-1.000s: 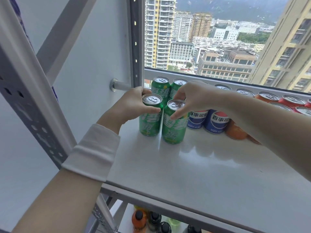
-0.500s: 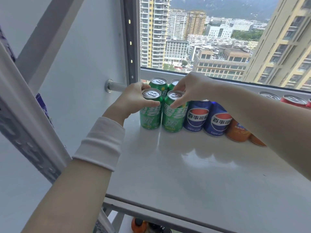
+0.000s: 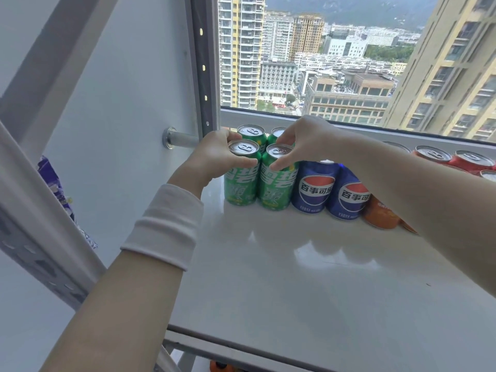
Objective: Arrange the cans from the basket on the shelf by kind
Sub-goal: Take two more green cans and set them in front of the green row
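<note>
The white shelf (image 3: 295, 277) is big and shiny. At its far left stand four green cans (image 3: 251, 132), two in front and two behind. My left hand (image 3: 214, 157) curls round the top of the left front can (image 3: 241, 183). My right hand (image 3: 308, 140) pinches the rim of the right front can (image 3: 277, 186), just beside the blue cans (image 3: 314, 189). I think I should slide both back slowly and upright, so green sits snug with green.
</note>
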Motion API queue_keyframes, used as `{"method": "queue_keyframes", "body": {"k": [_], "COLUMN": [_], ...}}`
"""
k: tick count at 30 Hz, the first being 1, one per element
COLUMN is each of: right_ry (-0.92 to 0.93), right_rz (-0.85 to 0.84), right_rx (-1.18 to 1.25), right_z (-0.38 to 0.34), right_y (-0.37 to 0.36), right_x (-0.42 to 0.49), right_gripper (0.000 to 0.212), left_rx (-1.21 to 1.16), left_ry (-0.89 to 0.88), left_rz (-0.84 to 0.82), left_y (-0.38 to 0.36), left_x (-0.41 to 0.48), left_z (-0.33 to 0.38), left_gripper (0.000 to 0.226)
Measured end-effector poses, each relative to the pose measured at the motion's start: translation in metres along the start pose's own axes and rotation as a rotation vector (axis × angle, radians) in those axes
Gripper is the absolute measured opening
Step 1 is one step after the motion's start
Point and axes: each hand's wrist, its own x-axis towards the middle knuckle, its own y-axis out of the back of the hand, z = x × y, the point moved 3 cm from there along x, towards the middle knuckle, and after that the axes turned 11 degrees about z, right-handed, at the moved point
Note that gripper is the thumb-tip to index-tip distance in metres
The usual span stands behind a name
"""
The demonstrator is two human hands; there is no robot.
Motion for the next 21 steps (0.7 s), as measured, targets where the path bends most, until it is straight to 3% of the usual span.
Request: {"method": "queue_keyframes", "body": {"k": [21], "right_ry": [0.009], "right_rz": [0.018], "right_rx": [-0.094], "right_z": [0.0087], "right_y": [-0.0069], "right_x": [0.0026], "right_gripper": [0.074], "left_rx": [-0.043], "left_ry": [0.042], "left_rz": [-0.003], "left_y": [-0.0038], "left_x": [-0.0023], "left_z": [0.0004], "left_gripper": [0.067]}}
